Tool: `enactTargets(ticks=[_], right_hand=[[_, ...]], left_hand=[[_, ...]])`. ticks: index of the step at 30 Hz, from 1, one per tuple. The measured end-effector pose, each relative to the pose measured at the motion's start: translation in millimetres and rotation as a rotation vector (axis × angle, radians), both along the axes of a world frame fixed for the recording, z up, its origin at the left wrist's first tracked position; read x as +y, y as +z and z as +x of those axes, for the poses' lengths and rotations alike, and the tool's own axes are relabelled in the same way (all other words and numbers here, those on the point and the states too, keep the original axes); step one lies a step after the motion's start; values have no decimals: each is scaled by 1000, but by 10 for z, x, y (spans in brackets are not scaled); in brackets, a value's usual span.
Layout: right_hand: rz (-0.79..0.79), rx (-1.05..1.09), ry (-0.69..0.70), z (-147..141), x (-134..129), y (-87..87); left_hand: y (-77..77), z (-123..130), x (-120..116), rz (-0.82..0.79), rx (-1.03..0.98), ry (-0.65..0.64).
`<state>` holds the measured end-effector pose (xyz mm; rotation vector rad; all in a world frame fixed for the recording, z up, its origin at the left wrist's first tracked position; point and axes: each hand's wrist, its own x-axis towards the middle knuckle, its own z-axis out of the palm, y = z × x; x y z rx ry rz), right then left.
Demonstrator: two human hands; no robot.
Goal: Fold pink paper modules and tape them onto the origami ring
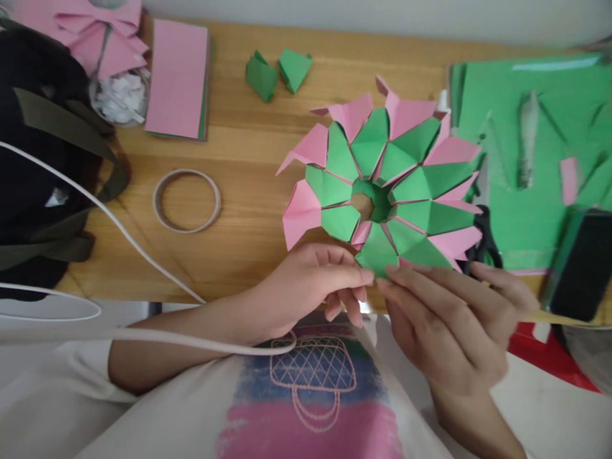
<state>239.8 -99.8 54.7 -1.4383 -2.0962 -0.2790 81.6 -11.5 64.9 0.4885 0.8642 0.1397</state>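
We see the left hand [306, 280] and the right hand [449, 312] each with the grip pinched on the near edge, at 6 o'clock, of the pink-and-green paper ring [382, 185], which lies flat on the wooden table [248, 210]. At 3 o'clock the green sheets [526, 191] are blurred, and a dark object [581, 264] there is hard to make out. A tape ring [186, 201] lies at 9 o'clock, two green folded pieces [277, 73] at 11 o'clock, against a pale wall.

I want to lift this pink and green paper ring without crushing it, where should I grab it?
Hold the paper ring by its near rim, where both hands already pinch a green flap: left hand, right hand. The flat folded flaps there point towards you; the pink tips look flimsy.
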Motion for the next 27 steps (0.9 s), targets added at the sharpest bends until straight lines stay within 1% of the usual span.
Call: enactTargets(ticks=[5,10,15,20,27], right_hand=[[18,36,-77,-36,-38,-55],[-32,57,-118,-40,-75,-16],[-60,76,-131,-32,-61,14],[-117,72,-172,-47,-60,18],[-114,88,-195,-80,-78,34]], left_hand=[[-20,5,-20,-26,-33,-8],[-2,5,-18,-27,-27,5],[-8,-6,-15,61,-29,-35],[-6,-18,-5,174,1,-121],[28,-18,1,212,11,-160]])
